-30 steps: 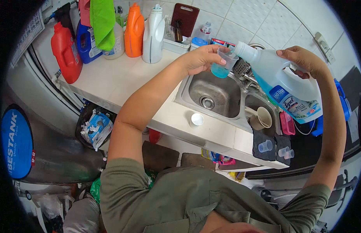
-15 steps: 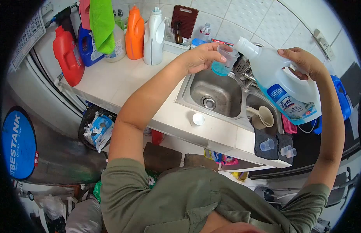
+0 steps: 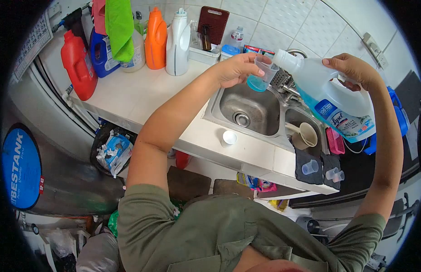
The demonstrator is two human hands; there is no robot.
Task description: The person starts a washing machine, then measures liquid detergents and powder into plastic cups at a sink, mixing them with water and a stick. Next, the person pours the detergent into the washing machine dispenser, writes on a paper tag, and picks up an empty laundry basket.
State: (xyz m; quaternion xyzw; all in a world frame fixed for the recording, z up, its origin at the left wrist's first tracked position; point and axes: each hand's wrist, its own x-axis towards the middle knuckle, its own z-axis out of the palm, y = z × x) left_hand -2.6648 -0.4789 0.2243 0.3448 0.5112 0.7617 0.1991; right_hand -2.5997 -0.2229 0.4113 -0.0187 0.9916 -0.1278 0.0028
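Note:
My left hand (image 3: pixel 237 70) is closed round a clear plastic measuring cup (image 3: pixel 267 72) with blue liquid in its bottom, held above the sink's left basin (image 3: pixel 250 105). In my right hand (image 3: pixel 351 70) is the handle of a translucent Lysol cleaner bottle (image 3: pixel 312 77), tilted with its mouth at the cup's rim. Blue liquid shows inside the bottle's lower side. Whether liquid is running from the mouth is too small to tell. A white cap (image 3: pixel 229 138) stands on the counter in front of the sink.
Red (image 3: pixel 78 65), orange (image 3: pixel 156 41) and white (image 3: pixel 178 45) bottles stand along the counter's left and back. A beige dipper (image 3: pixel 305 137) sits in the right basin. Small clear cups (image 3: pixel 309 167) lie on dark cloths at the counter's right end. A bin (image 3: pixel 113 152) stands below.
The bottle's neck has dipped slightly, bringing it a little closer to level. Both hands keep their grips, and the cup stays almost in place.

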